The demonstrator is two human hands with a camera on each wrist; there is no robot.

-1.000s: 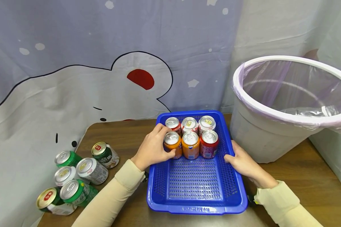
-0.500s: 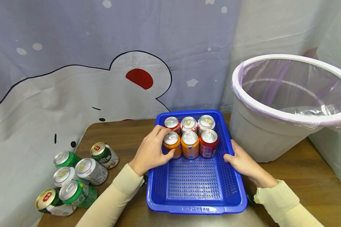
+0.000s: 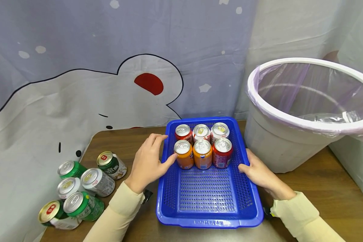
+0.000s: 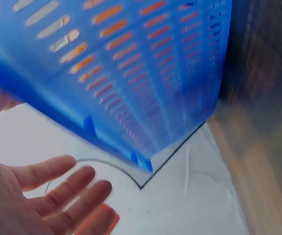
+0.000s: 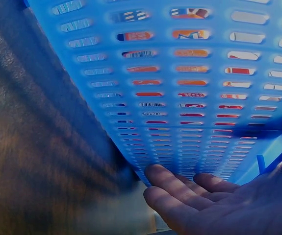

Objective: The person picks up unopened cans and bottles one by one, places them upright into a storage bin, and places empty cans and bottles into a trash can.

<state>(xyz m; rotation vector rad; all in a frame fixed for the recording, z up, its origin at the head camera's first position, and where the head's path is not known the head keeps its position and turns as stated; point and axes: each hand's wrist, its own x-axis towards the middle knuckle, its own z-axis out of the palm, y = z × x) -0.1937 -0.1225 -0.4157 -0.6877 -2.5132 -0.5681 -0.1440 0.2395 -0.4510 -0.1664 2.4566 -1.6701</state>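
Note:
A blue plastic basket (image 3: 208, 220) holds two rows of soda cans at its far end. In the nearer row are two orange cans, one of them the left orange can (image 3: 185, 159), and a dark red can (image 3: 222, 158). My left hand (image 3: 146, 163) is at the basket's left rim, fingers spread and holding nothing. Its thumb tip reaches over the rim close to the left orange can; whether they touch I cannot tell. My right hand (image 3: 260, 173) grips the right rim, thumb inside, and its fingers (image 5: 172, 188) lie along the outer wall in the right wrist view.
Several cans, among them a green can (image 3: 84, 206) and a silver can (image 3: 98, 182), stand on the wooden table (image 3: 133, 144) at left. A lined white bin (image 3: 269, 134) stands right of the basket. A patterned curtain (image 3: 205, 50) hangs behind.
My left hand has let go of the left orange can and moved left out to the basket's rim. The right hand and the basket have stayed in place.

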